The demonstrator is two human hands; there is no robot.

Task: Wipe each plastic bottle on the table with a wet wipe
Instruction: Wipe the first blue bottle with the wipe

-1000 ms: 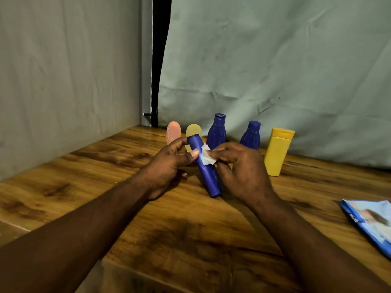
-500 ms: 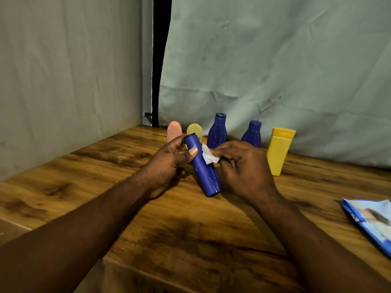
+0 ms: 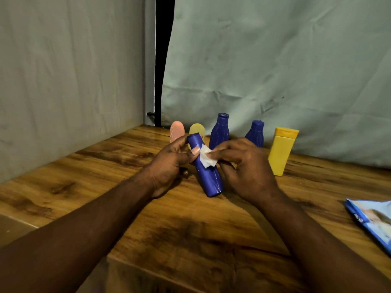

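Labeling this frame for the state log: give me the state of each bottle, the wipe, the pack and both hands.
Held blue bottle: tilted, in left hand, being wiped.
Wet wipe: pinched by right hand, pressed on that bottle.
Left hand: gripping bottle.
Right hand: holding wipe.
Tall blue bottle: upright.
Short blue bottle: upright.
Yellow bottle: upright.
Pink bottle: upright.
Pale yellow bottle: mostly hidden.
Wipes pack: flat on table.

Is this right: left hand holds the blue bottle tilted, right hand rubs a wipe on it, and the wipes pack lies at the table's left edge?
One thing is off. The wipes pack lies at the table's right edge, not the left, as the head view shows. The rest stands: the left hand holds the blue bottle tilted, and the right hand presses the wipe on it.
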